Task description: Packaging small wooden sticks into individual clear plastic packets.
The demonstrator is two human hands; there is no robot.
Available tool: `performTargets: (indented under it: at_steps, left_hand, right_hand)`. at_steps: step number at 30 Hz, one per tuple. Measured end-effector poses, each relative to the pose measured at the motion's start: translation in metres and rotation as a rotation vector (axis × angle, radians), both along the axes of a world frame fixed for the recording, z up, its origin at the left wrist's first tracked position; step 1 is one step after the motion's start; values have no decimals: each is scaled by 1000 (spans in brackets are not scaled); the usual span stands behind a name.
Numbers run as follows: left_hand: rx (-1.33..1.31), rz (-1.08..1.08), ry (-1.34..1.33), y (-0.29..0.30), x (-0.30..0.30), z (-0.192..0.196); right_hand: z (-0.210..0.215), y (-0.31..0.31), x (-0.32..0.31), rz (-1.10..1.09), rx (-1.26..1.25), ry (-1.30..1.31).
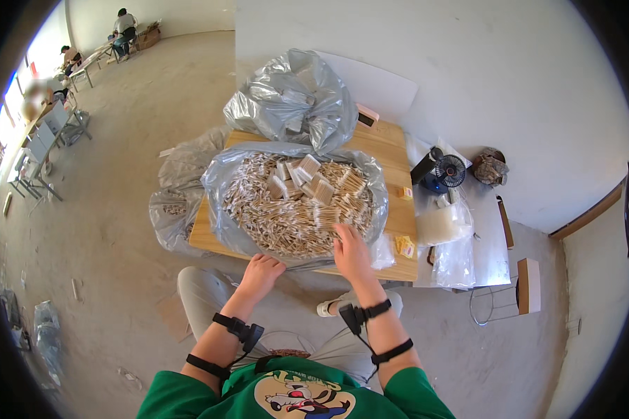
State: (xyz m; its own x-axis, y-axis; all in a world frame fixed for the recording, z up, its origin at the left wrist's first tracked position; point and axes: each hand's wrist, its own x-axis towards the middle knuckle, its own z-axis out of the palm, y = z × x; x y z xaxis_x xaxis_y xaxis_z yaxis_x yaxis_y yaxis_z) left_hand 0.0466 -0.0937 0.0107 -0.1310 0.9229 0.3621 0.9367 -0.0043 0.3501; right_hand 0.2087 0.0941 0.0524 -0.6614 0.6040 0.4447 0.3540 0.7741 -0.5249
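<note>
A heap of loose cotton swabs (pixel 258 216) fills a wide grey plastic bag (pixel 220 227) spread out on a wooden table. Several clear packs of swabs (pixel 306 167) lie on top of the heap. My left hand (pixel 261 274) is at the bag's near edge, its fingers bent over the plastic rim. On the near right side of the heap, my right hand (pixel 351 253) touches the swabs with its fingertips, thumb a little apart from the fingers. Whether any swab is between those fingers is too small to tell.
Behind the heap sits a second full grey bag (pixel 286 98). More bags (pixel 171 216) stand left of the wooden table (pixel 398 167). To the right, a side table holds a small black fan (pixel 449 171) and clear plastic bags (pixel 454 262). People sit working far left.
</note>
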Motion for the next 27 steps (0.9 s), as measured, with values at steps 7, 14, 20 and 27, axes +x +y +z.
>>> performTargets:
  at_steps: [7, 14, 20, 27]
  left_hand:
    - [-30, 3, 16, -2, 2, -1]
    - [-29, -12, -35, 3, -1, -4]
    - [10, -9, -157, 5, -5, 6]
    - [-65, 119, -277, 36, -15, 12]
  right_hand:
    - [-20, 10, -64, -96, -44, -593]
    - [-26, -29, -114, 49, -27, -639]
    - [-36, -33, -126, 327, -261, -392]
    - [-3, 36, -108, 179, -179, -382]
